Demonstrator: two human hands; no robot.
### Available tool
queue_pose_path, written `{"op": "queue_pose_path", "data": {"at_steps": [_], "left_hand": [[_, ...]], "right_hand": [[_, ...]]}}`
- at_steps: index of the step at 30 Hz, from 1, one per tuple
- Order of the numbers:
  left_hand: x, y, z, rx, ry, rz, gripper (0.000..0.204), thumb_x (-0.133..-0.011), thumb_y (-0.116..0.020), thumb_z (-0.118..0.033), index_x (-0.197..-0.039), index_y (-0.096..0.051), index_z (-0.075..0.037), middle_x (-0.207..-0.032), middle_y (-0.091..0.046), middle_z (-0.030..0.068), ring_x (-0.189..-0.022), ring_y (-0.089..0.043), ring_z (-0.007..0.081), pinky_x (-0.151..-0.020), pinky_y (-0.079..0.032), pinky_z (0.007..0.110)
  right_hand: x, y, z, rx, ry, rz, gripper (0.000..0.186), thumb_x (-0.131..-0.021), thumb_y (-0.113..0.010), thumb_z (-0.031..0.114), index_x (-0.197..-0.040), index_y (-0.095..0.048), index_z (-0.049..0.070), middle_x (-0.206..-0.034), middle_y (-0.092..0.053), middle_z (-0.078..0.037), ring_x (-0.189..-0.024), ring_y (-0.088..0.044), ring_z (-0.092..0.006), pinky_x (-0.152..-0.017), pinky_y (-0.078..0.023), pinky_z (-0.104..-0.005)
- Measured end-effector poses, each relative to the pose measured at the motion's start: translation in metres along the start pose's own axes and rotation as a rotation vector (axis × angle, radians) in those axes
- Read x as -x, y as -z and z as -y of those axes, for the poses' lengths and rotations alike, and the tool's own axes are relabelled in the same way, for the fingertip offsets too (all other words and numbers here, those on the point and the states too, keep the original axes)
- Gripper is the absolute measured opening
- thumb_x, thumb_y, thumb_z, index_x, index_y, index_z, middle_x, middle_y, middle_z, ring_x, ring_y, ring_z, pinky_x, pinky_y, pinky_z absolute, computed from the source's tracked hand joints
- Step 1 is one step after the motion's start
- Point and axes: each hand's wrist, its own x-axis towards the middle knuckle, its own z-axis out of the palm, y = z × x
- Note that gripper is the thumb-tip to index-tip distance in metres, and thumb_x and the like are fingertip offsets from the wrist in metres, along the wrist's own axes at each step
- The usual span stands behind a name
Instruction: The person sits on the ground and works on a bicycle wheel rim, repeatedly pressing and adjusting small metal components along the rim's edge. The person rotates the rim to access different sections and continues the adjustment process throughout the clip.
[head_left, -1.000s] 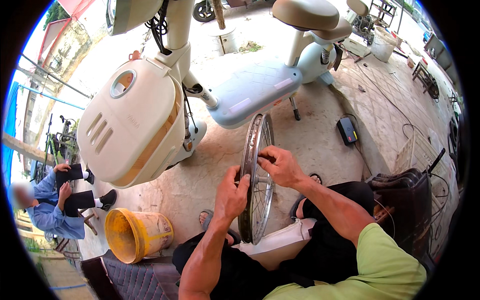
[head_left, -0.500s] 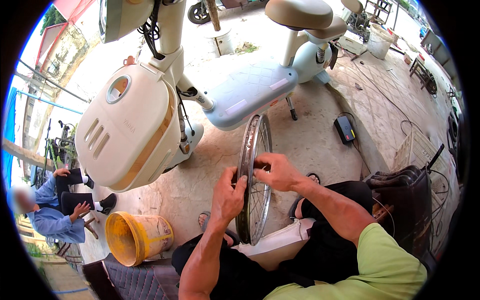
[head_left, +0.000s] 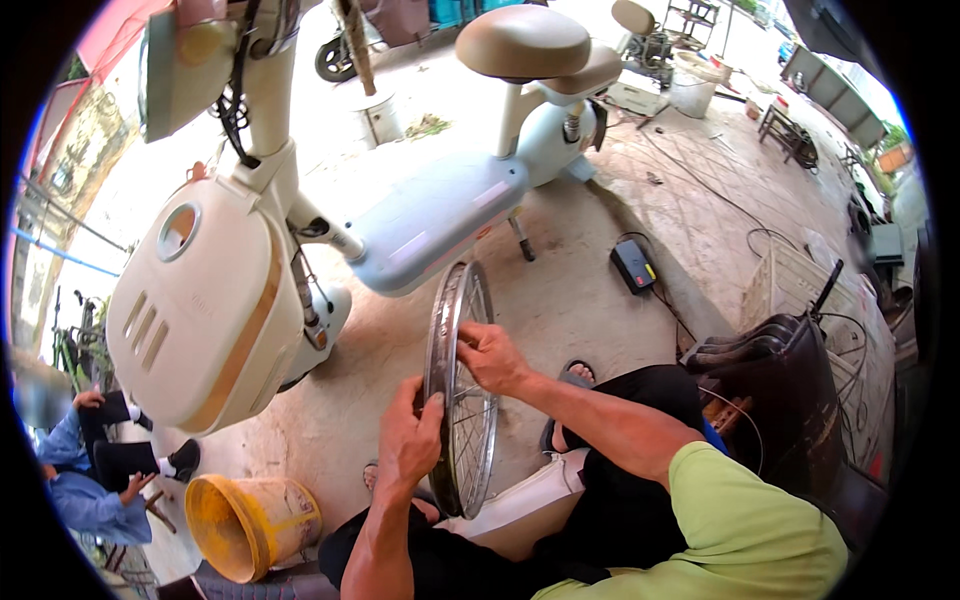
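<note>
Okay, I'd steady the round, silver metal spoked wheel (head_left: pixel 449 480) between the black-trousered legs (head_left: pixel 650 398): left grip (head_left: pixel 410 437) curled round its edge, right grip (head_left: pixel 493 358) half-curled opposite, can't tell on what; go gently.

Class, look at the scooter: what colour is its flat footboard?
The footboard is pale blue; it shows best in the head view.

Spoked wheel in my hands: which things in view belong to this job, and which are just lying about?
In the job:
spoked wheel
left hand, gripping the rim
right hand, also at the rim

Apparently just about, untouched:
cream and blue scooter
yellow bucket
black box on the ground
</note>
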Motion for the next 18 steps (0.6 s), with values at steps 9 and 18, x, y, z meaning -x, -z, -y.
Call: {"op": "queue_pose_path", "data": {"at_steps": [9, 18], "left_hand": [[0.002, -0.006, 0.002, -0.018, -0.014, 0.014, 0.026, -0.098, -0.061, -0.015, -0.116, -0.061, 0.003, -0.091, -0.068, 0.0143, -0.082, -0.064, 0.0223, -0.078, -0.052, 0.036], [0.002, -0.008, -0.004, -0.031, -0.019, 0.014, 0.017, -0.098, -0.063, -0.013, -0.106, -0.062, 0.002, -0.082, -0.062, 0.0028, -0.074, -0.056, 0.0107, -0.067, -0.047, 0.028]], "right_hand": [[0.007, 0.01, 0.013, 0.198, 0.086, -0.053, 0.024, -0.098, -0.064, 0.024, -0.103, -0.071, 0.002, -0.089, -0.067, -0.021, -0.079, -0.067, -0.0343, -0.07, -0.051, -0.0408], [0.007, 0.003, 0.007, 0.144, 0.014, -0.025, 0.027, -0.097, -0.063, 0.028, -0.104, -0.07, 0.003, -0.093, -0.071, -0.02, -0.085, -0.068, -0.0367, -0.077, -0.053, -0.0408]]}}
